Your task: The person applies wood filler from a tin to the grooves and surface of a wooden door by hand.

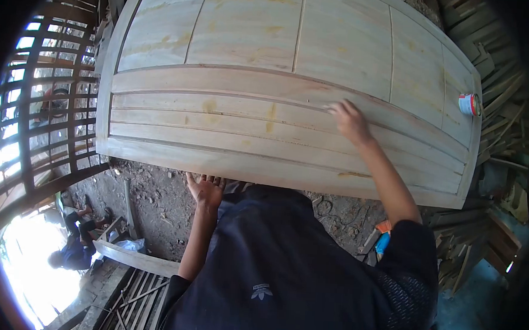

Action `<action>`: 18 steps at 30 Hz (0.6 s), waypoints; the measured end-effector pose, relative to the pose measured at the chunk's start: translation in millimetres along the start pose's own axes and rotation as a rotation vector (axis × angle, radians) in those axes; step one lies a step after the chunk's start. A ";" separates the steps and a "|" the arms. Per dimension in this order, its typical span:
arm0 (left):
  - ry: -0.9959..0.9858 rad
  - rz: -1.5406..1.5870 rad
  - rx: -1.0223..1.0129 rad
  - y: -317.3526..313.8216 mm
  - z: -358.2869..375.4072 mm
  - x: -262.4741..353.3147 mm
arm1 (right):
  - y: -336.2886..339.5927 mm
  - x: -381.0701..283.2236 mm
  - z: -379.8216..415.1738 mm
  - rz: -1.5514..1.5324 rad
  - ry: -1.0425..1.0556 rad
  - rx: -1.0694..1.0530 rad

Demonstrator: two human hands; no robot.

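A large pale wooden door (219, 127) lies flat in front of me, with wide panels on its far side and narrow grooved boards nearer me. Yellowish-brown patches mark its surface. My right hand (351, 123) is over the middle rail, fingers bent together and slightly blurred. Something small and pale shows at the fingertips, but I cannot tell what it is. Palm up and fingers spread, my left hand (206, 191) is at the door's near edge, its fingertips right at the underside.
A small open can (469, 105) stands on the door's right end. Wooden strips (506, 110) are piled beyond it. To the left is a slatted wooden lattice (49, 96); below it, a person (78, 239) sits near a plank (136, 258). Bare soil (156, 201) lies beneath.
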State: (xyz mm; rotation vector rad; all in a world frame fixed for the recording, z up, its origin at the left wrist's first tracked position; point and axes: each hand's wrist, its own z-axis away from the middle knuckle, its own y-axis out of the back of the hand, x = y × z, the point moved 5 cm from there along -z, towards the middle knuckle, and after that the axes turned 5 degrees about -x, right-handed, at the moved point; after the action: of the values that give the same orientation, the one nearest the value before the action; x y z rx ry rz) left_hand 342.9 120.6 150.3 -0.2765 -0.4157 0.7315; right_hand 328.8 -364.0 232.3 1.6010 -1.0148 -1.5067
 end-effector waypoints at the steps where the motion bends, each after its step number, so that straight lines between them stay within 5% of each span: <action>1: 0.023 0.031 -0.023 1.1 -2.0 0.4 | 6.5 9.3 1.1 0.007 0.005 -0.007; 3: 0.032 0.041 -0.030 4.1 -5.4 5.2 | 9.5 11.8 3.6 0.063 0.086 0.002; 8: 0.056 0.012 0.000 -5.5 -15.3 21.2 | -69.8 -101.2 -106.4 0.020 0.366 -0.024; 14: 0.116 0.063 -0.031 -20.7 -9.5 34.3 | -15.9 -17.1 -33.0 0.077 0.174 -0.165; 18: 0.102 0.138 0.012 -7.1 -20.2 40.8 | -55.5 -79.8 -86.9 -0.067 0.306 -0.023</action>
State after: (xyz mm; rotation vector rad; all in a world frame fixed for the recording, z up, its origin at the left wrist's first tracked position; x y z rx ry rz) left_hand 383.5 141.8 146.1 -0.3322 -0.2972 0.8513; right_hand 418.5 -269.6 224.5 1.7975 -0.7771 -1.2600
